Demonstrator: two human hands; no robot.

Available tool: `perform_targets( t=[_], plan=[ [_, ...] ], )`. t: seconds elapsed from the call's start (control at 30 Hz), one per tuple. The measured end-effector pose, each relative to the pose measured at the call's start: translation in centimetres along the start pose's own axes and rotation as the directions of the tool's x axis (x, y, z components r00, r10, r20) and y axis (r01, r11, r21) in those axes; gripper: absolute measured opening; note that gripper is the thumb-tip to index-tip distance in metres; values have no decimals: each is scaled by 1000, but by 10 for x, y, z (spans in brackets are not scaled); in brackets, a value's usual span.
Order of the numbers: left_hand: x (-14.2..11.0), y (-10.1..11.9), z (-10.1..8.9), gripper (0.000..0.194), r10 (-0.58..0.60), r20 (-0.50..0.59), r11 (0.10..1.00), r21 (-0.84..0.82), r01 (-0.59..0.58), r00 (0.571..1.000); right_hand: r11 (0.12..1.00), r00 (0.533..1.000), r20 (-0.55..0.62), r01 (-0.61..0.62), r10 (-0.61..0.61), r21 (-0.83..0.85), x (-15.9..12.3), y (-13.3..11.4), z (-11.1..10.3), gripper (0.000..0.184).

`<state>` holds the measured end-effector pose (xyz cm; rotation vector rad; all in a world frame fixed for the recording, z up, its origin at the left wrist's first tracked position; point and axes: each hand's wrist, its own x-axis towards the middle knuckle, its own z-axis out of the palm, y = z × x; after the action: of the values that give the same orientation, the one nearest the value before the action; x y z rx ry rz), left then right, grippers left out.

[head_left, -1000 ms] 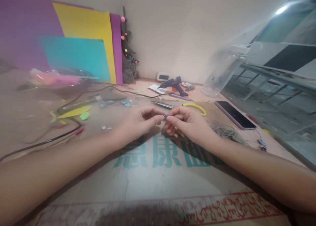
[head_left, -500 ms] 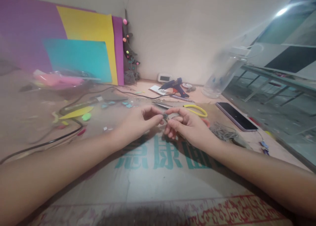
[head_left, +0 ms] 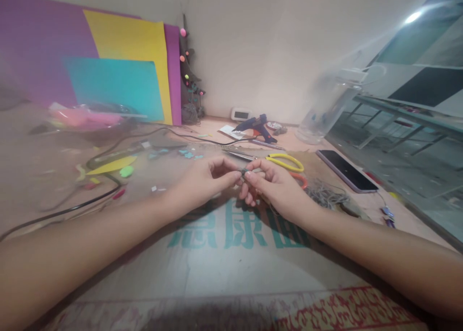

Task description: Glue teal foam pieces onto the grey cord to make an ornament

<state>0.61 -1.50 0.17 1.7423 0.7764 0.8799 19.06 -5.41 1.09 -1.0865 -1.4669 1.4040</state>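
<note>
A small dark grey piece [head_left: 243,171], too small to make out fully, is pinched between both hands above the printed sheet. My left hand [head_left: 218,175] grips its left side with thumb and forefinger. On the other side my right hand [head_left: 269,179] holds it between thumb and forefinger, its other fingers curled below. A thin grey strand seems to pass by the right fingertips. Just behind the right hand lie scissors [head_left: 285,162] with yellow and orange handles. Close to the right wrist is a tangle of grey cord [head_left: 325,194].
Toward the wall lie a glue gun [head_left: 257,127] and a small white clock [head_left: 241,114]. A clear jug [head_left: 325,111] and a phone [head_left: 346,171] stand and lie at right. A black cable [head_left: 83,206], foam scraps [head_left: 126,171] and a bowl of pink pieces [head_left: 90,118] occupy the left.
Both hands have stayed nearly in place, with the fingertips drawn closer together around the small grey piece. My right hand has shifted slightly, showing more of the scissors' orange handle.
</note>
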Motion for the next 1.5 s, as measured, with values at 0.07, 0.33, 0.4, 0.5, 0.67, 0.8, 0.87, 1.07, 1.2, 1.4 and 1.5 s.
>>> perform_targets(
  t=[0.07,0.33,0.4,0.5,0.67,0.8,0.87,1.07,1.2,1.4,1.5],
  plan=[
    [0,0,0,23,-1,10,1000,-15,1,1000,1000,1000,-6,2,-2,-20,0,0,0,24],
    [0,1,0,24,37,-14,999,40,-36,999,991,999,-31,18,-23,-133,-2,-3,2,21],
    [0,1,0,25,41,-17,998,49,-40,999,991,999,-36,5,-10,-135,-2,-3,3,20],
    [-1,1,0,27,38,-14,997,70,-37,999,992,999,-34,-7,2,-130,-3,-4,5,20],
    [-3,5,0,27,26,21,997,76,-28,999,992,999,-34,-7,3,-124,-3,-6,5,16],
    [-3,6,1,26,34,21,998,47,-35,999,992,999,-42,-1,-4,-129,-4,-7,5,15],
    [-3,6,2,22,28,21,999,19,-28,999,992,999,-38,3,-8,-125,-4,-7,4,15],
    [-2,2,4,18,-11,33,1000,-15,12,999,991,999,-42,4,-10,-133,-3,-5,6,15],
    [-2,4,3,18,-17,11,999,42,17,1000,992,999,-35,2,-7,-128,-4,-6,6,17],
    [-2,5,2,20,18,-3,998,66,-18,1000,990,1000,-21,12,-15,-139,-5,-8,6,17],
    [-2,4,1,21,37,0,996,83,-37,999,990,999,-33,4,-9,-144,-4,-7,6,18]
  ],
)
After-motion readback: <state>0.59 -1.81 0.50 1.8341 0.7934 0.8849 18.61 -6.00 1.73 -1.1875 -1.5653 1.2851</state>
